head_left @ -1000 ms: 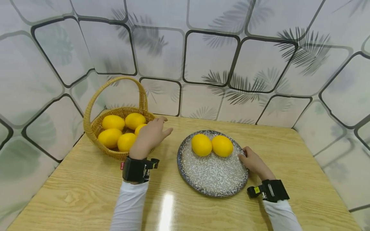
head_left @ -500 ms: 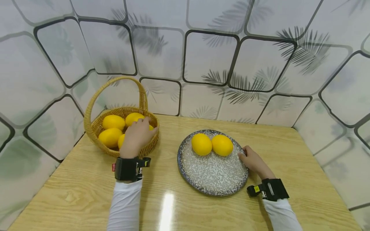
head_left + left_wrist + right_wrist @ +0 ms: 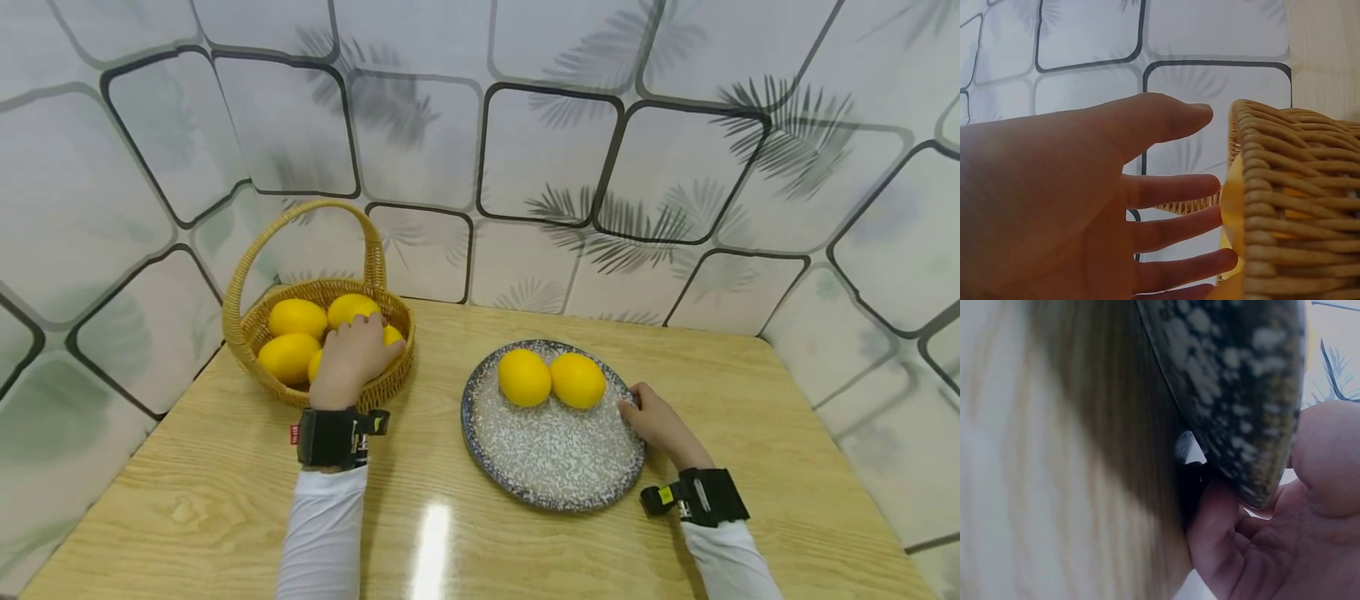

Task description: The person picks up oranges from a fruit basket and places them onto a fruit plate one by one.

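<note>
the left hand (image 3: pixel 351 354) is over the woven basket (image 3: pixel 392 381) on the person's left, with its fingers (image 3: pixel 1175 228) straight and spread a little, the thumb held well apart from them. it isn't gripping anything; from the wrist its fingertips come right up to a yellow fruit, though i can't tell whether they press on it. five yellow fruits sit in the basket: one at the back left (image 3: pixel 297 319), one at the front left (image 3: pixel 288 357), one at the back right (image 3: pixel 352 307), one at the front (image 3: pixel 314 364) mostly hidden by the hand, and one by the right wall (image 3: pixel 392 335), also partly covered. the basket's tall handle (image 3: pixel 374 265) arches above them, and a small red tag (image 3: pixel 294 434) shows just beside the left wrist.

the right hand (image 3: pixel 660 421) grips the speckled grey plate (image 3: pixel 555 454) by its right edge, thumb on top and fingers curled beneath the rim. on the far half of that plate two more yellow fruits lie side by side, touching, a left one (image 3: pixel 524 377) and a right one (image 3: pixel 578 380).

basket and plate stand apart on the pale wood-grained surface (image 3: pixel 187 483), with a patterned wall covering (image 3: pixel 551 158) behind.
</note>
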Demonstrator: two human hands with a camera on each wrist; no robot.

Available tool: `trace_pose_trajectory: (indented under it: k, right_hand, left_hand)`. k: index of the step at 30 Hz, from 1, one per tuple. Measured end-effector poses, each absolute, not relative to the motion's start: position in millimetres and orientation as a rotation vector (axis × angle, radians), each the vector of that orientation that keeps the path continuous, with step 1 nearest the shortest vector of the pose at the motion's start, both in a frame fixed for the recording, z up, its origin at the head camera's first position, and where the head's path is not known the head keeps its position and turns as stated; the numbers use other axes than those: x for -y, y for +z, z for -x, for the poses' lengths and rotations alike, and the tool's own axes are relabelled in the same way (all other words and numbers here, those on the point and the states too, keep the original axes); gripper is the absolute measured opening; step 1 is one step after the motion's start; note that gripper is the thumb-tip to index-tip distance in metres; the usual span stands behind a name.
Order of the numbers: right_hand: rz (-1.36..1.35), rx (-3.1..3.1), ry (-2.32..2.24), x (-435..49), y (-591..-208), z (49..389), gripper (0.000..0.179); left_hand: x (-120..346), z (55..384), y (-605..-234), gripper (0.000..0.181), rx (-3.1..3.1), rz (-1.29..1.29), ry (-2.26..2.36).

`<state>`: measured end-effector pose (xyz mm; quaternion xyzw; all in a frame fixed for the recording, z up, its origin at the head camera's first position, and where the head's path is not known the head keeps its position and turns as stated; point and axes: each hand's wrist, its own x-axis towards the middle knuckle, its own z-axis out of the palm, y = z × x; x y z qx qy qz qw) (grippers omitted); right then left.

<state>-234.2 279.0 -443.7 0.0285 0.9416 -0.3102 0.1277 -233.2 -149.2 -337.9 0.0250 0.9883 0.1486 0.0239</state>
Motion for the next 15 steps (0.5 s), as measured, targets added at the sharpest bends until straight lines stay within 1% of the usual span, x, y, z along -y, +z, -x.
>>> trace_pose_trajectory:
  k: [7,15]
  right_hand:
    - [-0.079,-2.736,-0.907,-278.2,-442.4,232.2,0.04]
    - [-0.075,-2.765,-0.892,-277.9,-443.9,231.9,0.041]
  left_hand:
    - [152.1,238.3,-347.7,0.062,-3.098,-0.077,0.45]
    - [154.2,241.6,-354.5,0.062,-3.112,-0.051,0.451]
